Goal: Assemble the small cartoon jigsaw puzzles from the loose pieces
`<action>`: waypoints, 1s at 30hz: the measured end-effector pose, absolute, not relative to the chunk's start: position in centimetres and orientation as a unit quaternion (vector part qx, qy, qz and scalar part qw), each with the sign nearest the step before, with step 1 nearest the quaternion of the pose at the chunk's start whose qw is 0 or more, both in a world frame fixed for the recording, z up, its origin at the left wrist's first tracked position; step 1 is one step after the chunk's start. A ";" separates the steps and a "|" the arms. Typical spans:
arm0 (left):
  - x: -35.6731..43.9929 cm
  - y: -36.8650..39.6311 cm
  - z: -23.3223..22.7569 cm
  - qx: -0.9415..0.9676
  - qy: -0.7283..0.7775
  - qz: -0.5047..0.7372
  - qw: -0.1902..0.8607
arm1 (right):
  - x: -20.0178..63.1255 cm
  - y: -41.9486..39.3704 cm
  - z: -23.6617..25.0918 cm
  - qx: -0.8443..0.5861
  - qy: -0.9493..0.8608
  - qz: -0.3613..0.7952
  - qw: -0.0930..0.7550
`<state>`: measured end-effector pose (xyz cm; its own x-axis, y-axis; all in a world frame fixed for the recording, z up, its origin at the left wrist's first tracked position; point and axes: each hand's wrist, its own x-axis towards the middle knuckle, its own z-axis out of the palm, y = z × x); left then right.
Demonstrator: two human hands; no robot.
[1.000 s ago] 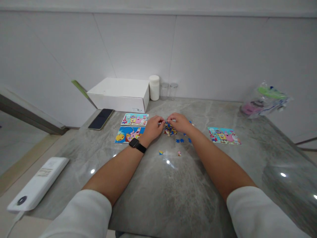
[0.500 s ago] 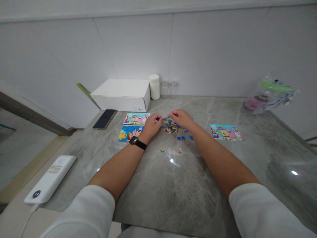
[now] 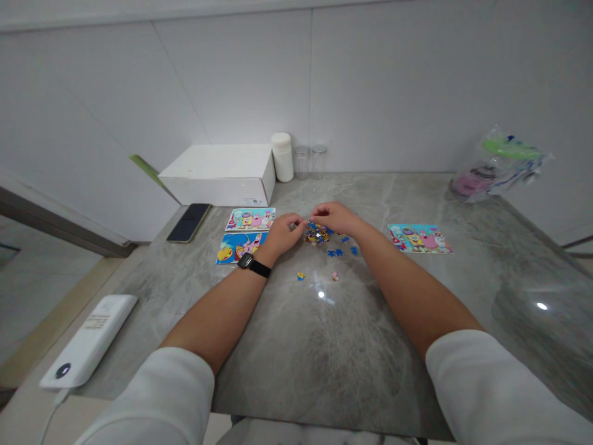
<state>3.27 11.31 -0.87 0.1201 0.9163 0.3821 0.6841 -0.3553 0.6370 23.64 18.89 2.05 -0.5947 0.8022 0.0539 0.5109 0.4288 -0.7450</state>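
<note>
A small heap of colourful jigsaw puzzle pieces point(image 3: 317, 235) lies on the grey marbled table point(image 3: 333, 358). My left hand point(image 3: 286, 232), with a black watch on its wrist, is at the heap's left edge, fingers curled together. Over the heap's far right side bends my right hand point(image 3: 335, 217), its fingertips pinched close to the left ones. Whatever the fingertips hold is too small to make out. Several blue puzzle pieces point(image 3: 339, 252) lie just right of the heap. Nearer me are a yellow-and-blue puzzle piece point(image 3: 301, 276) and a pink puzzle piece point(image 3: 335, 276).
Cartoon picture cards lie left point(image 3: 250, 219) and right point(image 3: 419, 238). Behind them stand a white box point(image 3: 217, 176), a white bottle point(image 3: 282, 158) and two clear jars point(image 3: 318, 163). A phone point(image 3: 189, 222), a cabled power bank point(image 3: 90, 340) and a plastic bag point(image 3: 498, 167) flank the table.
The whole view has shifted slightly, with most things a little further left. Both hands stay at the heap, and the right fingertips are now closer to the left ones.
</note>
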 end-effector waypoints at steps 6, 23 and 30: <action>2.9 11.7 -1.0 0.704 0.576 0.393 0.133 | 24.1 17.3 3.7 -0.373 -0.860 0.348 0.016; 2.0 12.3 -1.5 0.708 0.608 0.346 0.095 | 22.2 13.1 5.1 -0.392 -0.900 0.130 -0.140; 1.7 12.1 -1.8 0.722 0.632 0.278 0.037 | 22.0 13.0 4.9 -0.427 -0.886 0.133 -0.121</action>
